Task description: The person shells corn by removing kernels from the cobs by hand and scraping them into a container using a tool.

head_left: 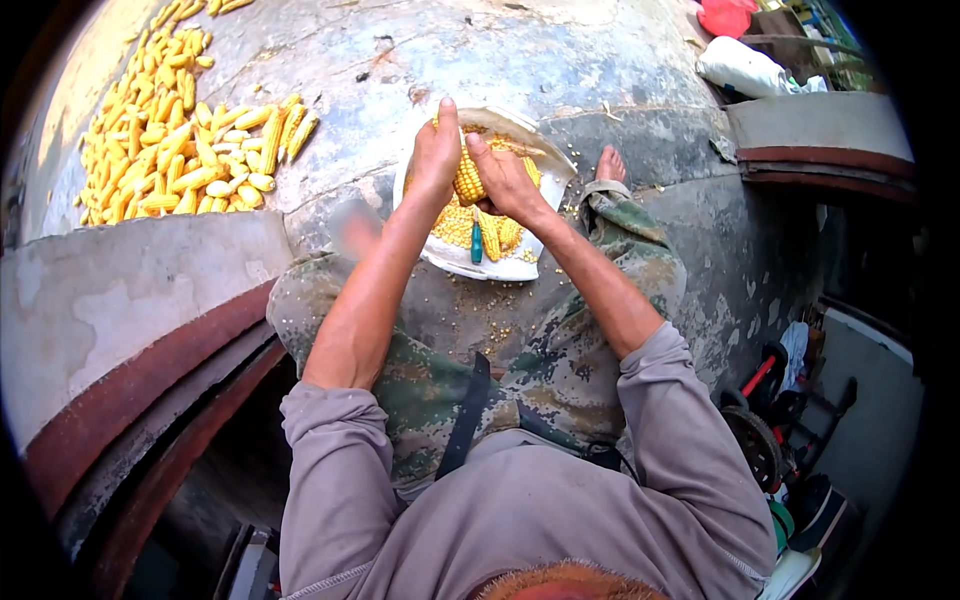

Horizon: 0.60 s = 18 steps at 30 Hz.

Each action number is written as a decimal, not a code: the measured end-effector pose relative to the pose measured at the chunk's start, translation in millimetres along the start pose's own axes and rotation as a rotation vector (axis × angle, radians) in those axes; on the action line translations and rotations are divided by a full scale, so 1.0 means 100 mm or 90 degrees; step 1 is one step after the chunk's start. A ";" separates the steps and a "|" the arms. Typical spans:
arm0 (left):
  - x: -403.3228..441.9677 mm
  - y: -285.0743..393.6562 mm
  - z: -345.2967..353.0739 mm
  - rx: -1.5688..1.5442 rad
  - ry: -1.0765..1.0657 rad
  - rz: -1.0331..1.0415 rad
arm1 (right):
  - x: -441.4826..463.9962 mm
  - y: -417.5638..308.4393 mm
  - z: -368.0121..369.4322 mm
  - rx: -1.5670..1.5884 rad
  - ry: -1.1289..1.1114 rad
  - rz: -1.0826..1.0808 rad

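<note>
Over a white basin (462, 268) I hold a yellow corn cob (468, 184) between my two hands. My left hand (436, 152) is closed against the cob's left side, thumb pointing up and away; its other fingers are mostly hidden. From the right, my right hand (502, 180) wraps round the same cob with the thumb laid along its top. Loose corn kernels (452, 226) and more cobs lie in the basin. A tool with a green handle (476, 243) rests there just below my hands, its far end hidden.
A heap of corn cobs (160, 140) covers the concrete floor at the far left. Stray kernels are scattered around the basin and between my legs. A white sack (742, 67) and a red bag (727, 17) lie at the upper right. Ledges (820, 125) flank me on both sides.
</note>
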<state>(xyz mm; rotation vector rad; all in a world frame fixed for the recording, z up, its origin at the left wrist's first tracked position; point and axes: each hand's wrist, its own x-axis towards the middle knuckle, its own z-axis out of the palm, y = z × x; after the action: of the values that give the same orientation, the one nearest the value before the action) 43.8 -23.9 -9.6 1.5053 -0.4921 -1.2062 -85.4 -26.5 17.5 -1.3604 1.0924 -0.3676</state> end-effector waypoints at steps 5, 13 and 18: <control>0.04 -0.04 0.01 -0.040 0.002 -0.029 | -0.01 0.05 -0.02 0.068 -0.010 0.013; -0.06 0.20 -0.01 -0.202 0.023 -0.089 | -0.01 -0.02 -0.01 0.097 -0.068 0.007; -0.06 0.16 -0.02 -0.142 -0.004 -0.063 | -0.04 -0.03 0.00 -0.004 -0.023 -0.032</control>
<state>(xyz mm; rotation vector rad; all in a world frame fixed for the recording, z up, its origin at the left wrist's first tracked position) 47.5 -23.6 7.2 1.3473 -0.2784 -1.2987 -86.2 -24.3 21.6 -1.3969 1.0332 -0.3750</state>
